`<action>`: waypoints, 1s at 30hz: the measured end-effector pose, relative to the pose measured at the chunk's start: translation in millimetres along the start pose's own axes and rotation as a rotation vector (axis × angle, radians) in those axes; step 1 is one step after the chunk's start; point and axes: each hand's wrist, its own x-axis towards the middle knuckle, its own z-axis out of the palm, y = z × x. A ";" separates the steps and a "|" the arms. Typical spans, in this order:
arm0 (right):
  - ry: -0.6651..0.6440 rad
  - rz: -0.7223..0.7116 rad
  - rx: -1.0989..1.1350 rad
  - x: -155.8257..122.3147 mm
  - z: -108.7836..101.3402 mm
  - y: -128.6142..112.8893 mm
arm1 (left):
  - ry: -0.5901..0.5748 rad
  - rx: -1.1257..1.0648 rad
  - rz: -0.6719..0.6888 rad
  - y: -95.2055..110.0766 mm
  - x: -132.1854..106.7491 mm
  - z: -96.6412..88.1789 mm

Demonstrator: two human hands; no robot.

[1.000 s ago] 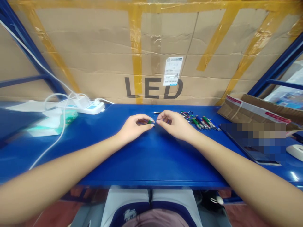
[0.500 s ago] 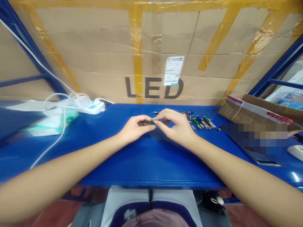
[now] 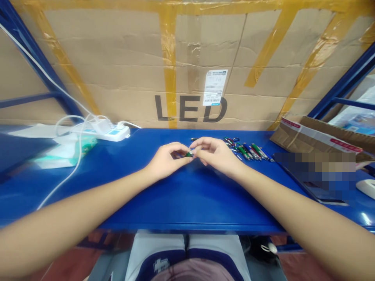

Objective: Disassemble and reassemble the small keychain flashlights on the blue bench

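Between my two hands, above the blue table, is a small green tube point(image 3: 189, 154) with a pale silvery end; the fingers cover most of it. My left hand point(image 3: 166, 159) pinches it between thumb and forefinger from the left. The fingertips of my right hand point(image 3: 215, 155) close on its silvery right end, and whether they grip a separate little part there cannot be made out. Behind the right hand lies a thin dark rod with a silver tip point(image 3: 193, 139). Right of that hand are several small metal pen-like tubes point(image 3: 252, 151) in green, blue, red and silver.
Small carabiner clips point(image 3: 231, 140) lie by the tubes. At right are an open cardboard box point(image 3: 316, 134), a dark flat device point(image 3: 331, 197), partly pixelated, and a white object point(image 3: 366, 188). A white power strip point(image 3: 117, 134) with cables sits left. A large taped carton point(image 3: 123, 70) stands behind.
The green tube has tilted from upright towards lying sideways, its silvery end now facing right. My right hand has shifted slightly down, its fingers turned around that end. My left hand barely moved.
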 end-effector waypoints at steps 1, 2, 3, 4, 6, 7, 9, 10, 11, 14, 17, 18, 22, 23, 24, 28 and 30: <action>-0.011 0.012 0.003 -0.5 -0.3 -1.3 | 0.004 0.038 0.033 0.9 -0.7 -0.3; -0.021 0.025 0.005 -1.1 -0.6 -2.4 | 0.003 0.075 0.066 1.8 -1.4 -0.8; -0.032 0.038 0.005 -1.5 -0.7 -3.1 | -0.002 0.109 0.098 2.7 -2.0 -1.3; -0.041 0.050 0.007 -1.9 -0.9 -3.4 | -0.012 0.141 0.126 3.5 -2.5 -1.8; -0.052 0.061 0.010 -1.8 -1.4 -2.8 | -0.027 0.190 0.162 4.5 -3.1 -2.7; -0.058 0.063 0.012 -1.5 -1.7 -2.1 | -0.031 0.206 0.171 4.7 -3.1 -3.0; -0.065 0.064 0.014 -0.7 -2.5 -0.7 | -0.036 0.228 0.172 5.0 -2.9 -3.4; -0.064 0.065 0.015 -0.4 -2.9 -0.2 | -0.036 0.232 0.167 5.2 -2.7 -3.4; -0.061 0.067 0.019 -0.2 -3.1 0.0 | -0.034 0.232 0.161 5.5 -2.6 -3.5; -0.054 0.061 0.040 -0.9 -2.4 -0.3 | -0.021 0.227 0.153 6.8 -2.4 -3.7; -0.076 0.062 0.044 -1.4 -0.9 -0.6 | -0.033 0.245 0.174 6.4 -2.1 -4.2; -0.078 0.071 0.034 -0.7 -1.2 -0.6 | -0.041 0.250 0.173 5.5 -1.6 -4.4; 0.065 0.105 -0.077 6.9 -14.0 -0.4 | -0.037 0.198 0.077 0.2 1.6 -4.2; 0.143 0.100 -0.135 9.5 -20.6 -0.1 | -0.031 0.164 0.037 -0.9 2.4 -3.9; 0.227 0.081 -0.210 11.9 -28.0 0.5 | -0.027 0.122 -0.010 -1.7 3.0 -3.6; 0.417 -0.044 -0.733 18.1 -57.8 8.3 | -0.040 -0.051 -0.185 -2.4 4.3 -2.3; 0.306 0.003 -0.905 19.4 -66.9 15.2 | -0.041 -0.107 -0.221 -2.1 4.5 -1.9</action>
